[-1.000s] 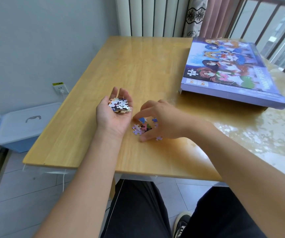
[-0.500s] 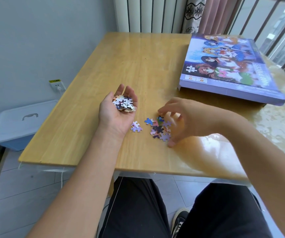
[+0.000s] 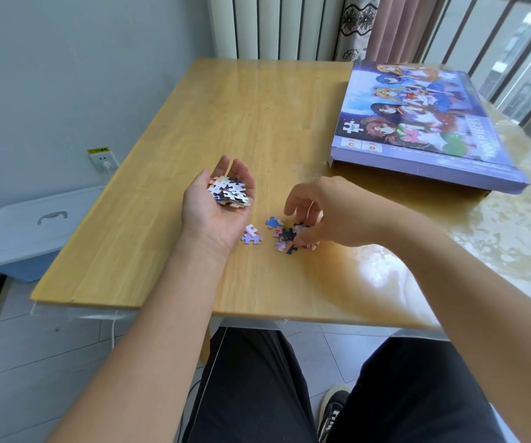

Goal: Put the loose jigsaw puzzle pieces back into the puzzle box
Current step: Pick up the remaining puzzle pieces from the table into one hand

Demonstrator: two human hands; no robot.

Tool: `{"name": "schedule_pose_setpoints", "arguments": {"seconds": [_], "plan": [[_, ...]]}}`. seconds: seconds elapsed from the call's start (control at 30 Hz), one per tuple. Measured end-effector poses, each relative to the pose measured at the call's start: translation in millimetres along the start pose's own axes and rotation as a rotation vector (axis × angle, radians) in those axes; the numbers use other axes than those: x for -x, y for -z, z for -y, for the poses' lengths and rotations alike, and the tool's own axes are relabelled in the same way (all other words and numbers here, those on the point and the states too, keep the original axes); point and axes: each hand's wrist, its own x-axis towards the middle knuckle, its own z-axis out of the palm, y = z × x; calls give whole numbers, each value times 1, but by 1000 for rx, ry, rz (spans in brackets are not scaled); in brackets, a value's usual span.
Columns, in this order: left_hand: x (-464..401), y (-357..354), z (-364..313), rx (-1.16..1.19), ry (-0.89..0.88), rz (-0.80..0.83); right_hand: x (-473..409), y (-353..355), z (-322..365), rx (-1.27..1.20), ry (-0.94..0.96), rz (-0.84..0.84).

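**Puzzle pieces gathered by two hands at a wooden table**

Puzzle pieces lie in two places near the middle of the wooden table [image 3: 168, 219]. A small loose cluster [image 3: 284, 235] is spread on the tabletop, with two pale purple pieces [image 3: 252, 235] set just to its left. The right hand [image 3: 328, 212] is lowered over the cluster, its fingers curled down and touching the pieces; whether any piece is actually pinched cannot be told. Just left of the cluster, the left hand [image 3: 217, 207] is held palm up with fingers gently cupped, and a heap of pieces [image 3: 229, 192] is cradled in it. Farther back on the right, the closed puzzle box [image 3: 417, 123], printed with cartoon figures, is laid flat. On the floor at the left a blue bin with a white lid [image 3: 34, 225] is seen beneath a wall socket [image 3: 102, 158].
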Motion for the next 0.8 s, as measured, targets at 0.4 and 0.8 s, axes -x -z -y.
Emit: {"name": "schedule_pose_setpoints", "arguments": {"seconds": [0.4,0.8], "plan": [[0,-1,0,-8,2,-2,-9,6,8,10,-26,119],[-2,0,1,-21,1,-6,-7,5,-1,-240,-47,102]]}}
